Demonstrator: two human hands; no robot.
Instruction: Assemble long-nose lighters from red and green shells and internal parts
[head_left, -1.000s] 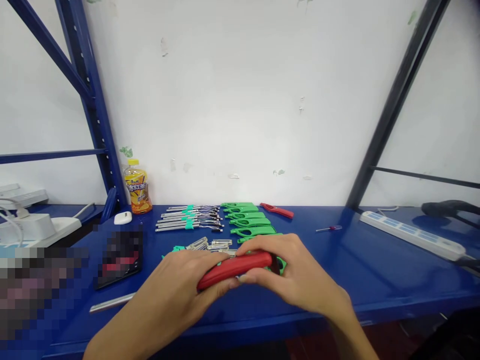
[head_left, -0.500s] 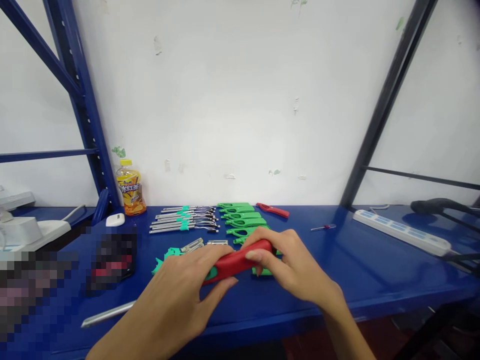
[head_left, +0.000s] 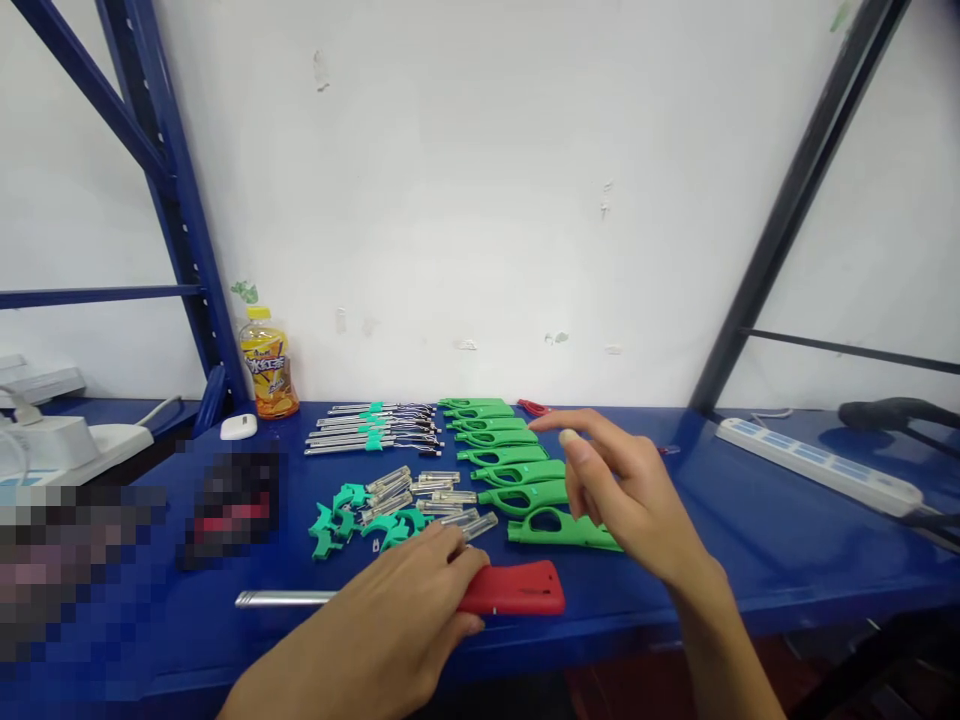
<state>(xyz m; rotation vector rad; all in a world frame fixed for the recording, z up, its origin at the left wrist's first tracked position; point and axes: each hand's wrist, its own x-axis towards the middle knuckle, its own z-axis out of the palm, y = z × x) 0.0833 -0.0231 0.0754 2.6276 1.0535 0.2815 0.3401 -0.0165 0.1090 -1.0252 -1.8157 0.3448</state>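
Observation:
My left hand [head_left: 409, 610] grips a red lighter handle [head_left: 517, 590] with a long metal tube [head_left: 285, 599] sticking out to the left; it lies low over the front of the blue table [head_left: 750, 560]. My right hand [head_left: 622, 490] hovers open, fingers spread, above the row of green handle shells [head_left: 517, 470], its fingertips reaching toward a red shell [head_left: 531, 407] at the back. Clear small parts [head_left: 427, 490] and green triggers [head_left: 345, 515] lie just ahead of my left hand.
Metal tube assemblies [head_left: 375, 430] lie in a row behind the parts. An orange drink bottle [head_left: 268, 365] and a white mouse [head_left: 238, 427] stand at the back left. A white power strip [head_left: 817, 465] lies at the right. Blue shelf posts [head_left: 180, 200] rise at left.
My right hand let go of the red handle and rose toward the back of the green row. My left hand lowered the red handle toward the table's front edge.

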